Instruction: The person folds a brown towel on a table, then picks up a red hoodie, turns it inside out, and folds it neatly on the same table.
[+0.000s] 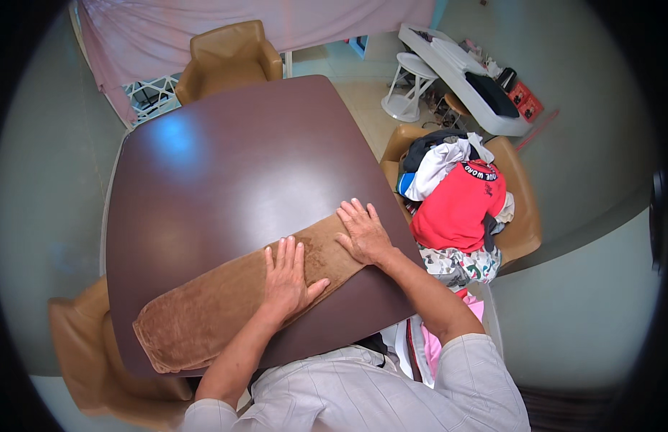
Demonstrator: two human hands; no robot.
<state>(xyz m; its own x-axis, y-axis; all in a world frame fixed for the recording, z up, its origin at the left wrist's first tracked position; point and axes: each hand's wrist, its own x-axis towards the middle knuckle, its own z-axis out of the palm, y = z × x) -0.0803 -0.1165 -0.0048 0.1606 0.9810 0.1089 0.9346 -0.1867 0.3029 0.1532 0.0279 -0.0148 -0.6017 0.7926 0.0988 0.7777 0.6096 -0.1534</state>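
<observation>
The brown cloth [204,313] lies flat as a long strip on the near part of the dark table [226,187], set diagonally from the lower left toward the right edge. The 2 hands are open with palms down and fingers extended: the left hand [285,279] rests on the strip right of its middle, and the right hand [365,234] rests at its right end. Beside the table, a tan chair [522,205] supports a clothes pile [460,205].
</observation>
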